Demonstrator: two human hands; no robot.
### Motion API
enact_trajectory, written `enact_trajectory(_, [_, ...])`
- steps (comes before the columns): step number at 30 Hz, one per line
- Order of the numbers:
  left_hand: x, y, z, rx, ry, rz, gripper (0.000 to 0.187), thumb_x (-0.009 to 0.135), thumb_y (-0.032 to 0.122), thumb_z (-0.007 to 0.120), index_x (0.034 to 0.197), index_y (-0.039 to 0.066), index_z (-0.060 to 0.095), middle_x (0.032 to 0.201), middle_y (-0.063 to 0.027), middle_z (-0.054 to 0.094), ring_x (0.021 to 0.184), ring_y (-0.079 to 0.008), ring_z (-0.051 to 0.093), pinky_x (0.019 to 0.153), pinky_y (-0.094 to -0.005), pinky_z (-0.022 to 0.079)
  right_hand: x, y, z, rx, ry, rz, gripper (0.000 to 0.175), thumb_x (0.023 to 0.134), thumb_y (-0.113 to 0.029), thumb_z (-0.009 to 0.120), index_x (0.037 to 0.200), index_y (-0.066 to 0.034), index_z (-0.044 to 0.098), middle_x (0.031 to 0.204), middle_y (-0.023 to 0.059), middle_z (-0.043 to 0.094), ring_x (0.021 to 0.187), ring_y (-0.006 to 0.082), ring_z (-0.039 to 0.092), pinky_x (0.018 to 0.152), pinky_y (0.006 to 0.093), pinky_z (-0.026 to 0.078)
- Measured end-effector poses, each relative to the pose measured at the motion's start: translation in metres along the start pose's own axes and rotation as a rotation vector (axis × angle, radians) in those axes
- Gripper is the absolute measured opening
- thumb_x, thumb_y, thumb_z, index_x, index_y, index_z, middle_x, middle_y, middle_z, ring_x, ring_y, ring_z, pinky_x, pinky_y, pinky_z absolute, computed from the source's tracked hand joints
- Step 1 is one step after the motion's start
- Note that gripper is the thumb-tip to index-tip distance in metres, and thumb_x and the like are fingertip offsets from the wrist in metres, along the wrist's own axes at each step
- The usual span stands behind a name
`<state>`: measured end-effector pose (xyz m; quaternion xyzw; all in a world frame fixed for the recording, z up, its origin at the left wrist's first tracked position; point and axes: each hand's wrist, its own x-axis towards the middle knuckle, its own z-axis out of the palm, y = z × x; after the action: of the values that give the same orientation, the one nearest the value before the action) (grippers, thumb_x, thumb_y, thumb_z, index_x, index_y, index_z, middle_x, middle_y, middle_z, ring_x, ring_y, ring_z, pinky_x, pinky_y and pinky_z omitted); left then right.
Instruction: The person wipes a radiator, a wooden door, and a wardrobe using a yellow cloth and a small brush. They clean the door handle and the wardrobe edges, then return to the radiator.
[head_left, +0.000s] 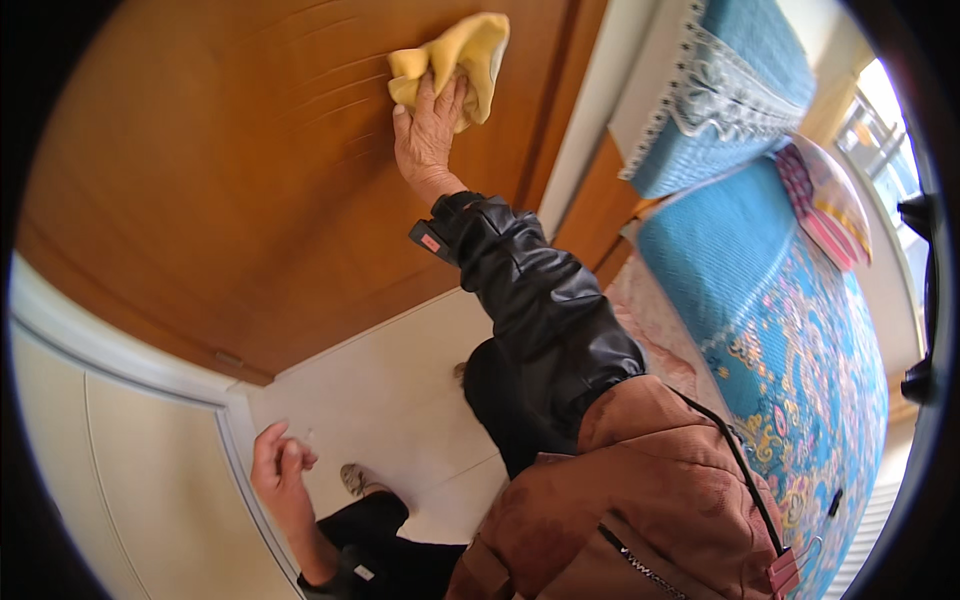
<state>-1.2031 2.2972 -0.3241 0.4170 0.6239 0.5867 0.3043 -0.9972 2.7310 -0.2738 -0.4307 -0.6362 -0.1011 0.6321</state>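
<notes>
My right hand (431, 139) presses a crumpled yellow cloth (480, 56) against a brown wooden door (225, 150), near carved curved grooves in its panel. The fingers lie on the cloth, and its upper part stands out in folds. A black sleeve covers the right arm. Lower left, my left hand (283, 465) hangs in the air over the floor beside the white door frame, its fingers loosely curled; I see nothing in it.
A bed with a blue floral cover (810, 360) stands on the right, with a pillow (832, 202) on it. A lace-trimmed blue cover (720, 97) drapes a padded piece at its head. Pale floor tiles (390, 375) lie below, and a white door frame (244, 435) stands left.
</notes>
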Motion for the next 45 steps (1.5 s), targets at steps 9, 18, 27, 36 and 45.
enact_trajectory(9, [-0.003, 0.007, -0.003, -0.126, -0.041, -0.077, 0.024, 0.096, 0.003, 0.056, 0.12, -0.001, 0.058, 0.082, -0.0039, 0.06, 0.073, -0.0118, 0.06, 0.068, -0.0245, 0.051, -0.039, -0.144, 0.058, -0.265, -0.467, -0.868, 0.029, 0.087, -0.027, 0.056, 0.11, -0.0158, 0.071, 0.114, 0.006, 0.062, 0.125, 0.0325, 0.048, 0.107, 0.057, 0.032])
enact_trajectory(18, [-0.004, 0.011, -0.013, -0.174, -0.05, -0.095, 0.024, 0.097, 0.004, 0.056, 0.12, -0.003, 0.057, 0.081, -0.0023, 0.059, 0.074, -0.0097, 0.058, 0.072, -0.0245, 0.049, 0.076, -0.318, 0.129, 0.165, 0.067, -0.85, 0.037, 0.084, -0.022, 0.06, 0.118, -0.0064, 0.063, 0.148, 0.0154, 0.041, 0.141, 0.0383, 0.03, 0.114, 0.0588, 0.024])
enact_trajectory(27, [-0.012, 0.015, -0.021, -0.214, -0.038, -0.11, 0.024, 0.097, 0.002, 0.056, 0.12, -0.003, 0.057, 0.081, -0.003, 0.062, 0.074, -0.0094, 0.057, 0.071, -0.0246, 0.049, -0.105, -0.287, 0.147, -0.204, -0.687, -1.458, 0.024, 0.083, -0.024, 0.062, 0.103, -0.0176, 0.074, 0.116, -0.003, 0.064, 0.126, 0.0249, 0.048, 0.118, 0.0461, 0.024])
enact_trajectory(36, [-0.01, 0.008, -0.029, -0.159, -0.034, -0.073, 0.024, 0.097, 0.004, 0.055, 0.12, -0.002, 0.058, 0.08, -0.0025, 0.061, 0.073, -0.0093, 0.058, 0.068, -0.0229, 0.047, -0.029, -0.367, 0.167, 0.062, -0.121, -1.109, 0.021, 0.086, -0.025, 0.059, 0.1, -0.0211, 0.075, 0.13, -0.0054, 0.057, 0.127, 0.0197, 0.046, 0.111, 0.0467, 0.026])
enact_trajectory(45, [-0.011, 0.01, -0.026, -0.215, -0.003, -0.142, 0.025, 0.096, 0.004, 0.056, 0.12, -0.003, 0.057, 0.082, -0.0038, 0.061, 0.074, -0.0116, 0.059, 0.071, -0.0246, 0.05, -0.14, -0.273, 0.139, -0.186, -0.79, -1.284, 0.027, 0.085, -0.026, 0.057, 0.106, -0.0176, 0.072, 0.112, -0.002, 0.064, 0.122, 0.0218, 0.051, 0.118, 0.0492, 0.023])
